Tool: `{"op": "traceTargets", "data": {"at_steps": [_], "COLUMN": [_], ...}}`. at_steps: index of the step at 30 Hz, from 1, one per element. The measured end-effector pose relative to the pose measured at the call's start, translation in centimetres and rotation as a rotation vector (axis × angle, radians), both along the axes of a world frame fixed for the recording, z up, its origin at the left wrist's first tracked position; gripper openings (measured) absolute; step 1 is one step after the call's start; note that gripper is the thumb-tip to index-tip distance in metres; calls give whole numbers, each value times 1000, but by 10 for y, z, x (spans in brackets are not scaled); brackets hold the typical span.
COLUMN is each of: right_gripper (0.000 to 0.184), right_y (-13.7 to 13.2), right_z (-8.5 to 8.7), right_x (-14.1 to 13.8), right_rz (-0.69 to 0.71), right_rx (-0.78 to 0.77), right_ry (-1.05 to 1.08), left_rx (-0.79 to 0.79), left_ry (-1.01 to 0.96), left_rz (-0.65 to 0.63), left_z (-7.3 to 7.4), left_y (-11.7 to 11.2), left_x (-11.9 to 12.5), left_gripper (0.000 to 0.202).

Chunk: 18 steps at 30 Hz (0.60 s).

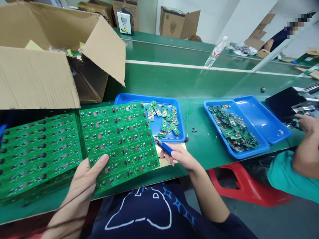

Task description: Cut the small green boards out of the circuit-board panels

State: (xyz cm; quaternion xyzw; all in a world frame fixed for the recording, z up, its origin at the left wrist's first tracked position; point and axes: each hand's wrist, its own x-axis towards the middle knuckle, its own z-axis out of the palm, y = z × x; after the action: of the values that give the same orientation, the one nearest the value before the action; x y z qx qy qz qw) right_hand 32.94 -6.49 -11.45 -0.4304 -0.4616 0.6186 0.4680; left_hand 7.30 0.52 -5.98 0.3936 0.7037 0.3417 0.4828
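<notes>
Head view over a green assembly bench (194, 79), with places given from a blue tray (149, 98):

1. The hands are held apart, each closed on a separate item.
2. A green circuit-board panel (119, 142) is gripped by the left hand (82, 189), thumb laid across its face, with the panel overlapping the tray's near left corner.
3. A blue-handled hand tool (164, 147) is clamped in the right hand (181, 157), just in front of the tray, its metal tip beside the panel's right edge.
4. Small separated circuit boards (163, 119) are scattered inside the tray.
5. Stacked panels (37, 156) are laid left of the tray, with an open cardboard box (37, 76) behind them.
6. A second blue tray (264, 116), heaped with boards, is seen to the right.
7. A co-worker's hand (305, 124) and teal sleeve (286, 176) are seen further right, well apart from the tray.
</notes>
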Motion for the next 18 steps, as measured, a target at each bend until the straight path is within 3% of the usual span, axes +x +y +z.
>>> {"op": "traceTargets", "data": {"at_steps": [4,7,10,13,18], "right_gripper": [47,49,54,54,48], "right_y": [0,-2,-4,-5,-3], "right_z": [3,0,-3,-5,-9], "right_x": [-1,-6,-14,-23,-33], "right_rz": [-16,-51,-204,-383,-465], "right_rx": [-40,-30,-35,-39,-8], "right_ry": [-17,-15,-48,-117,-277], "left_rx": [-28,38,111,224,410], "left_ry": [-36,32,226,321,416], "left_rz": [-20,-118,-214,-218,-201], "left_z": [0,-3,-6,-5,-2], "left_y": [1,4,9,8,-4], "left_x": [-1,-5,-10,-8,3], "left_gripper": [49,47,44,38,31]}}
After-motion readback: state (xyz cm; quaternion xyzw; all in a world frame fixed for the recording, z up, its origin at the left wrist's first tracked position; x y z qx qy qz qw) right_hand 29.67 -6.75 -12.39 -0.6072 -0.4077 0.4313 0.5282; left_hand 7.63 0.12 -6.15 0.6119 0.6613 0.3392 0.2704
